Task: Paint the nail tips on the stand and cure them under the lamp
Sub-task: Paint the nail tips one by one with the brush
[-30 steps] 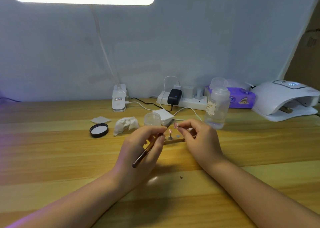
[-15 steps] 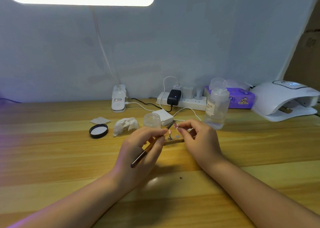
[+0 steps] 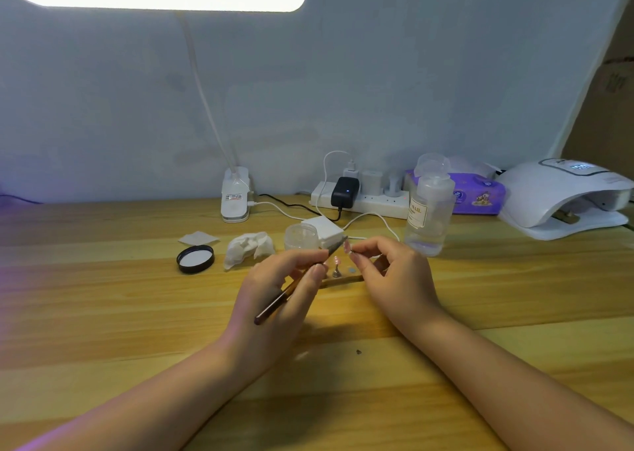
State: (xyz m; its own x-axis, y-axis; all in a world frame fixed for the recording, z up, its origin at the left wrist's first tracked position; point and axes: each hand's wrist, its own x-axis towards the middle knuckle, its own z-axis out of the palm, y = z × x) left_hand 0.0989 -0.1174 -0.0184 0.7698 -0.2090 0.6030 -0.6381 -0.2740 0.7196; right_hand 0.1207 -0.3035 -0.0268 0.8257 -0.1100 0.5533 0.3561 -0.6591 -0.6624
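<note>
The left hand (image 3: 274, 299) grips one thin nail brush (image 3: 291, 291) between thumb and fingers, its dark handle slanting down toward the wrist and its bristle end raised toward a single pink nail tip (image 3: 347, 246). That tip is pinched between the thumb and forefinger of the right hand (image 3: 394, 279), whose other fingers are loosely curled. Brush end and tip sit just beside each other — whether they touch cannot be told. Directly below, between the two hands, lies one wooden stand (image 3: 343, 280) on the wooden table (image 3: 103, 313); one small metal holder (image 3: 336, 268) with a pink tip on it stands upright on the stand, and a flat round disc lies beside it. Behind the left hand is one small clear jar (image 3: 301, 236), with one white block-shaped adapter (image 3: 324, 231) touching its right side. To the left lie one crumpled tissue (image 3: 248, 248), one black-rimmed lid (image 3: 195, 259) and one flat white pad (image 3: 198, 238). One clear bottle (image 3: 429, 215) labelled "NAIL" stands behind the right hand. Along the wall are one desk-lamp clamp base (image 3: 235, 195), one power strip (image 3: 370, 202) and one purple tissue pack (image 3: 477, 193) — and, at the far right, one white curing lamp (image 3: 555, 196).
</note>
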